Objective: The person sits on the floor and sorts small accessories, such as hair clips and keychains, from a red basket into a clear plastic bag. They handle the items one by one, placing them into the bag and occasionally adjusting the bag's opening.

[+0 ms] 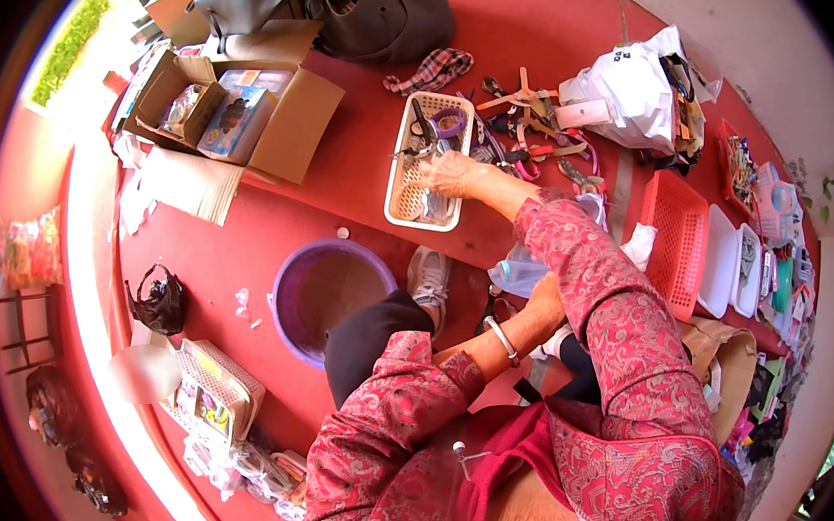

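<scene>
White basket (403, 180) lengthwise away; right hand (450, 174) curled inside, left hand (543, 296) grip unclear.

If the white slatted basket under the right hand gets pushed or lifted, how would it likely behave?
The white basket looks like thin openwork plastic, so probably light and somewhat stiff. Its flat base on the red surface suggests it would slide rather than tip. Loose scissors and a purple ring inside would likely shift; the right hand rests over it.

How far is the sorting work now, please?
Looks done: scissors and a purple ring already lie in the white basket. In hand: the right hand reaches into that basket; the left hand holds a clear bag. Left: straps lie loose beside the basket.
</scene>
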